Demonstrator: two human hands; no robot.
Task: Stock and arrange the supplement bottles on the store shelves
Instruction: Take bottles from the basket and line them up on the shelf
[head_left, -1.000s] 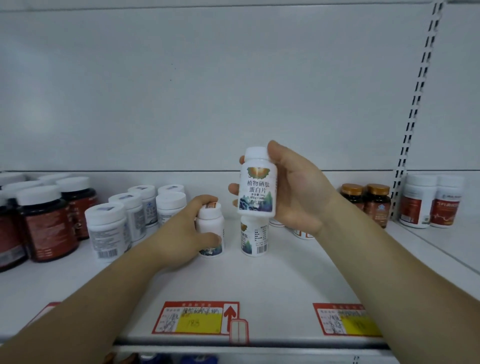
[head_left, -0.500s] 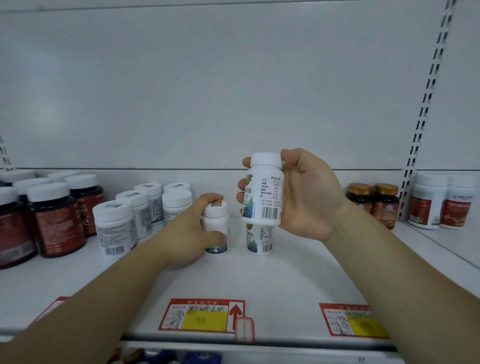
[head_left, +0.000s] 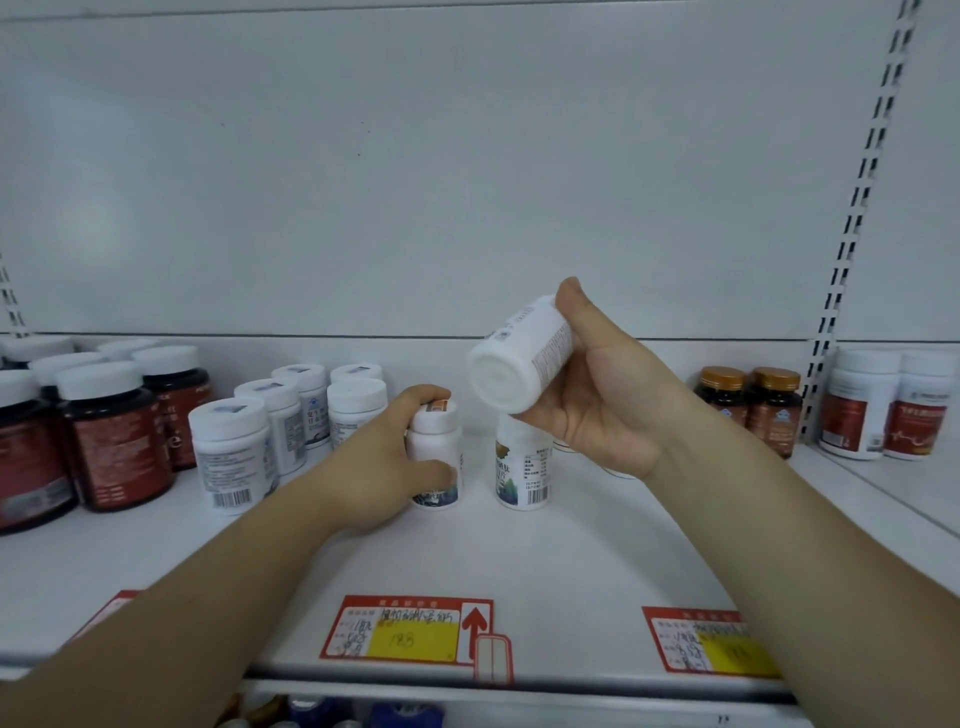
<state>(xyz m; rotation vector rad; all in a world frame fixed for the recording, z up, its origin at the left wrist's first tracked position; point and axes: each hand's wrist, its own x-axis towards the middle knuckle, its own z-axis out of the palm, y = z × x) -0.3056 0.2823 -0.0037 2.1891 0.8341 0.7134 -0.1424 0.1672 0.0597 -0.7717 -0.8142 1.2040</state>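
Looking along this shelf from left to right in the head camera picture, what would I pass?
Dark jars with red labels → cluster of white bottles → left hand gripping a small white bottle → tilted white bottle held by the right hand → brown bottles with gold caps → white bottles with red labels.

The tilted bottle (head_left: 524, 358) is hiding the cap of the standing bottle (head_left: 522, 470). The left hand (head_left: 379, 467) is covering the left side of the small bottle (head_left: 436, 441). The picture's left edge is cutting off a dark jar (head_left: 23, 457). Handwriting on the front-edge price tag (head_left: 405, 629) is blurring unreadably.
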